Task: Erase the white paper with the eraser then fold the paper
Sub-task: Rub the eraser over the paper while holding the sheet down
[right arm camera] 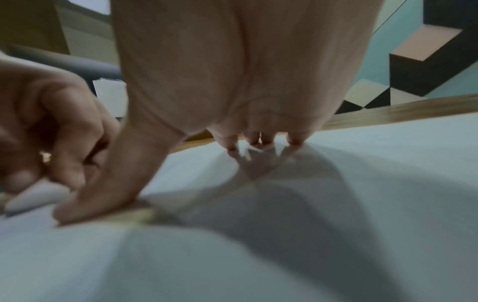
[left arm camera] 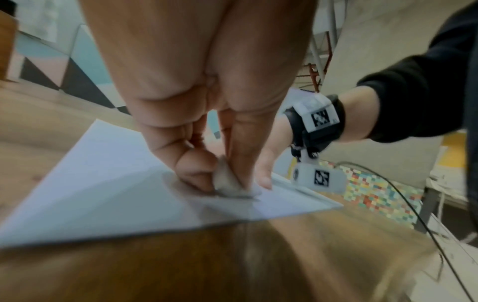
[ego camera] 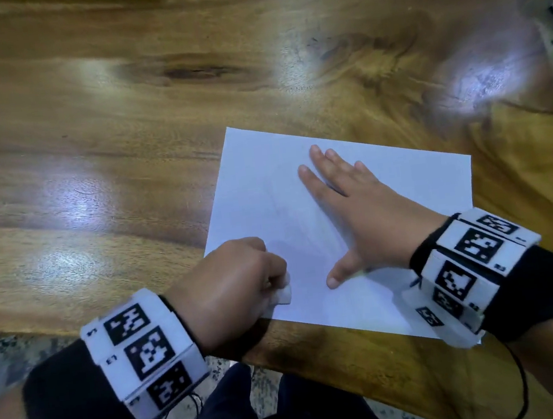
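A: Left hand?
B: My left hand (ego camera: 232, 283) fingers curl around the eraser (ego camera: 283, 294), pressing it on the white paper (ego camera: 402, 177) at its 7 o'clock corner.
A: Right?
B: My right hand (ego camera: 364, 206) lies flat, fingers spread, mid-sheet. Paper sits unfolded on the wooden table (ego camera: 120, 123), near edge.

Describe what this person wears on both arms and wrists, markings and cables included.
Both forearms are in black sleeves. The left wrist band and the right wrist band are white, blocky and faceted, each panel printed with a black-and-white square code marker and small numbers. Thin black cables trail from the bands. The left hand and right hand are bare.
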Tool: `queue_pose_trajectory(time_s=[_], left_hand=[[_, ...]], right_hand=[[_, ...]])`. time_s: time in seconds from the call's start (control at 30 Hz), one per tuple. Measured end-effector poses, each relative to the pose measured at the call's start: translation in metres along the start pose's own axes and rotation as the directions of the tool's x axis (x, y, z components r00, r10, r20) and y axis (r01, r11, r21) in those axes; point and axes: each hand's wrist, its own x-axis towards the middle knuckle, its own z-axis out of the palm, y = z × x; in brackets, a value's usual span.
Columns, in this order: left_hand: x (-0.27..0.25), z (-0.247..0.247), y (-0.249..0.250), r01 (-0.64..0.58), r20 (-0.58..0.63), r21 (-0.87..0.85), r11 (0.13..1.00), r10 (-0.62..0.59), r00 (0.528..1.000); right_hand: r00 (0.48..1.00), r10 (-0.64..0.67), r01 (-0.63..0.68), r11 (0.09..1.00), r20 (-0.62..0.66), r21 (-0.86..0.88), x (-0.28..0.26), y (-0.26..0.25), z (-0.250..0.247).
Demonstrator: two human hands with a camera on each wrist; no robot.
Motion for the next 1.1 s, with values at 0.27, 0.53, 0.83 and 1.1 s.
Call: queue_pose_trajectory(time_s=[0.27,0.53,0.83,1.1], left_hand=[[0.053,-0.040,0.005,0.082,-0.282,0.018,0.996,-0.073,0.957],[0.020,-0.013,0.007,-0.054,0.045,0.059,0.997,0.052,0.998],[0.020,-0.015,0.007,-0.066,-0.007,0.079,0.995,0.067,0.998],[0.047,-0.033,-0.003,0.028,-0.207,0.112,0.993,-0.005,0.978]], right_hand=[[1.000,0.008,-0.008,1.000,-0.013,-0.008,-0.002,-0.003,0.002],[1.000,0.009,-0.009,1.000,-0.006,0.007,0.000,-0.003,0.002],[1.000,0.014,-0.014,1.000,0.000,0.008,0.000,-0.002,0.002],[1.000,0.013,-0.013,1.000,0.000,0.004,0.000,-0.002,0.003]])
